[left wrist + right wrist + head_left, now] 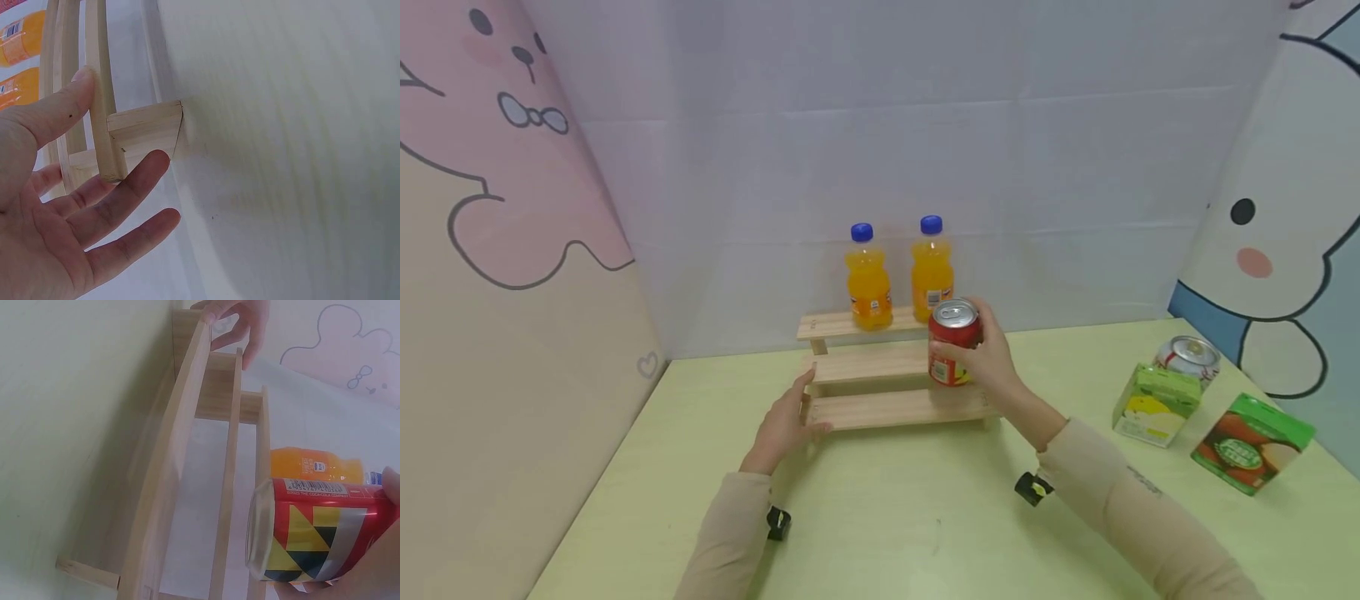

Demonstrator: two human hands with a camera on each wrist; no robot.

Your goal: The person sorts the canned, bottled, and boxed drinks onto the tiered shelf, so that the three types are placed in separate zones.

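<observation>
Roughly near to far over the surface point(887, 517). Toward its right edge: a red-and-green carton point(1253, 446), then a pale green carton point(1156, 404), with a silver-topped can point(1189, 358) just behind.

Left hand point(782, 425): loosely spread at the near left corner of the 3-step wooden rack point(895, 408), thumb against the lowest board, little finger clear of the wood. Judged a steadying touch, not a clench. Rack probably light and stiff, apt to slide if bumped; its left end is a sound place to hold.

Right hand point(992, 358): grasping the red can point(951, 335), thumb and fingers around its side, over the right half of the rack. Can about upright, lid up; cannot tell whether its base touches the middle step. Handling estimate: weighty if full; thin metal wall, stiff but likely to dent under a hard pinch; smooth side, slippery if damp. Best hold: mid-side, fingers wrapped evenly, base free.

Farther, on the top step toward the surface's back edge: 2 orange drinks upright, left bottle point(870, 283) and right bottle point(932, 267), the latter just behind the can. Probably easy to topple.
</observation>
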